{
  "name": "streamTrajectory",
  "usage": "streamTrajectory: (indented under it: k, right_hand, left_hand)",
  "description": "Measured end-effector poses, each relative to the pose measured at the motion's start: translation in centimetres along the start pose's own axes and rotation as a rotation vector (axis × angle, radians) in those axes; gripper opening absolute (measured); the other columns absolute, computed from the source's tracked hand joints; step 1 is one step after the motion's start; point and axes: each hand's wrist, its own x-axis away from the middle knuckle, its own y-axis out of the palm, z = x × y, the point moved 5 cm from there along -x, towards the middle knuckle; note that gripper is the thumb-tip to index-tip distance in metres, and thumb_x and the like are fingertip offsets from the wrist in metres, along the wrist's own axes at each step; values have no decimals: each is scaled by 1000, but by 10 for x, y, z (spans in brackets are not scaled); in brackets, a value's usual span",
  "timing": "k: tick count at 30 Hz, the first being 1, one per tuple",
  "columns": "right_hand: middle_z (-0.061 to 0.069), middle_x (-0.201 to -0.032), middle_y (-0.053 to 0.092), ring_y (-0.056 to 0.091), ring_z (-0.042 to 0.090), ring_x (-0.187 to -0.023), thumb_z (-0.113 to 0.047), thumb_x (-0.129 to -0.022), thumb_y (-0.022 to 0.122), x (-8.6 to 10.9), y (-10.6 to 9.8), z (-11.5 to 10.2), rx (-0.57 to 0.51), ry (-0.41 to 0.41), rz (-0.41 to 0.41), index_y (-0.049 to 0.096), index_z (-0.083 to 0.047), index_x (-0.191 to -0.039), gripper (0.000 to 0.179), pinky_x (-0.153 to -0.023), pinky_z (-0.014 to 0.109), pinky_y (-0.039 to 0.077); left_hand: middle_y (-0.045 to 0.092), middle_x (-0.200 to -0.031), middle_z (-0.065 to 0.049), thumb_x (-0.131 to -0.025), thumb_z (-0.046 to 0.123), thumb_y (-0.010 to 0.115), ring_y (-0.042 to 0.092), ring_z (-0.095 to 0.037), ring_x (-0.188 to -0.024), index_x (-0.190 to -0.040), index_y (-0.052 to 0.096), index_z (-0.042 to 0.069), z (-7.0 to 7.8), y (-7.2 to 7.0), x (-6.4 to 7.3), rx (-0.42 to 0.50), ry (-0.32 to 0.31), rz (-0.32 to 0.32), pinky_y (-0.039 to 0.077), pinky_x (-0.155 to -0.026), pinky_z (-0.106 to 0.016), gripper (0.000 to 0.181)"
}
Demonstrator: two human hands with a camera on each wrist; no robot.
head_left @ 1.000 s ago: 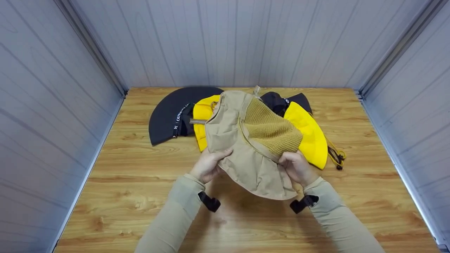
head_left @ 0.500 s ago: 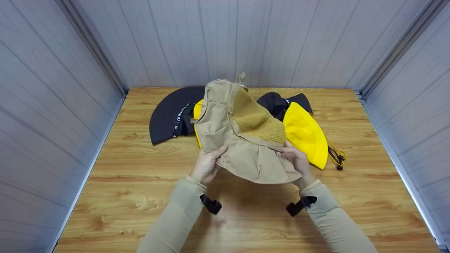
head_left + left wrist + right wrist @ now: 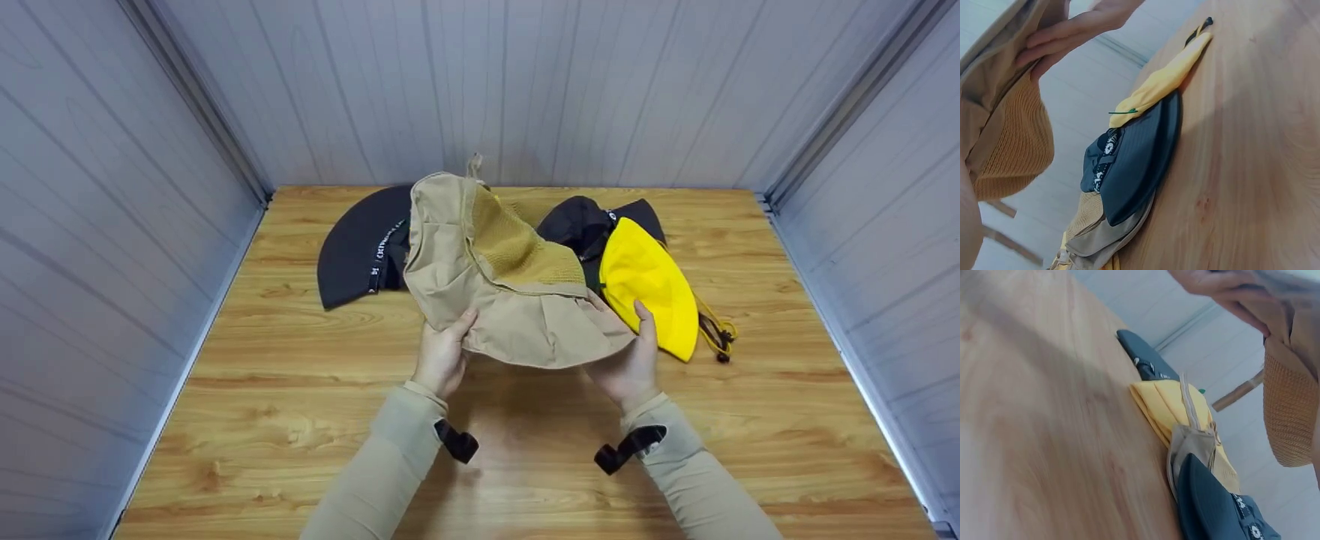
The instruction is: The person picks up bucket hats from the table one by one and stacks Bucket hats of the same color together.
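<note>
Evidently, the tan hat [image 3: 517, 322] was held up between the hands, clear of the desk [image 3: 300, 405], by its near brim, perhaps because cloth so limp needed support at two places. The left hand [image 3: 441, 356] pinched that brim, thumb on top, fingers tucked under. The right hand [image 3: 624, 369] gripped nothing: its thumb stood away from the cloth while its fingers, fairly straight in the left wrist view, lay against the underside, seemingly to prop it. Held so, the knit crown [image 3: 517, 236] sat on the side away from the hands.

Beyond the left hand lay a black hat [image 3: 352, 255]; beyond the right, a yellow hat [image 3: 652, 296] overlapped a second black hat [image 3: 576, 225], likely bunched there to leave working room nearer the hands. A cord [image 3: 721, 336] trailed rightward from the yellow one (a chin tie, I supposed). Farther off, the right wrist view showed another yellow hat [image 3: 1165, 402] with another tan hat [image 3: 1193, 444] against it, the held brim mostly hiding both from above.
</note>
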Motion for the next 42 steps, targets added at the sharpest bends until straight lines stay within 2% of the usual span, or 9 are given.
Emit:
streamTrajectory:
  k: [5,10,13,19,23,29,34,38,42]
  right_hand:
    - [3,-137,53,51,19,-123,-55,-98,45,-1,0,7,-93,-56,96,24,-24,-156,69,-98,35,49]
    - [-1,-143,49,43,15,-133,-27,-106,41,-4,5,9,-67,-169,160,25,-22,-156,53,-112,31,37]
    - [-1,-155,36,32,16,-143,-6,-105,35,-6,9,8,-18,-225,166,24,-20,-157,55,-122,30,23]
    - [1,-163,15,14,16,-152,16,-92,22,-7,7,8,56,-225,180,20,-17,-152,68,-126,35,13]
    - [4,-150,28,26,18,-144,19,-87,22,-5,4,7,120,-207,198,27,-14,-137,59,-124,36,19]
    - [5,-127,46,53,17,-117,17,-88,26,1,1,-1,267,-202,213,33,-9,-128,48,-103,32,47]
    - [4,-124,47,56,16,-112,17,-87,26,4,0,-10,310,-198,190,33,-9,-128,50,-98,31,50]
    - [2,-122,48,56,15,-110,20,-84,27,5,-2,-18,320,-203,170,35,-10,-125,51,-97,30,51]
    - [1,-118,52,57,15,-107,21,-82,29,8,-4,-25,318,-187,141,36,-10,-122,51,-95,30,52]
  left_hand:
    - [65,-97,2,-99,-1,52,67,-9,-84,-125,45,-1,-5,0,1,-13,45,33,58,-77,-25,27]
    - [64,-106,2,-99,-1,52,65,-8,-93,-129,45,-2,-10,3,3,-37,78,26,55,-85,-24,30]
    - [64,-107,3,-99,0,52,65,-8,-94,-128,46,-2,-12,3,3,-36,87,19,55,-87,-24,30]
    - [67,-96,6,-100,3,52,67,-7,-84,-121,52,3,-13,-1,6,-1,11,-4,57,-77,-24,20]
    - [69,-96,6,-101,11,53,67,-9,-84,-120,56,7,-11,-3,8,-3,-38,-61,57,-78,-26,20]
    - [70,-113,2,-107,29,41,66,-15,-102,-125,60,13,-4,-6,8,45,-70,-211,52,-93,-32,31]
    - [72,-111,2,-109,36,29,67,-14,-101,-121,63,16,4,-13,5,114,-83,-220,53,-90,-30,41]
    - [67,-121,2,-109,42,24,65,-14,-109,-138,49,19,10,-18,2,147,-81,-224,52,-95,-32,45]
    - [52,-139,3,-109,44,20,57,-12,-119,-156,24,25,15,-26,-1,96,-84,-221,46,-103,-31,51]
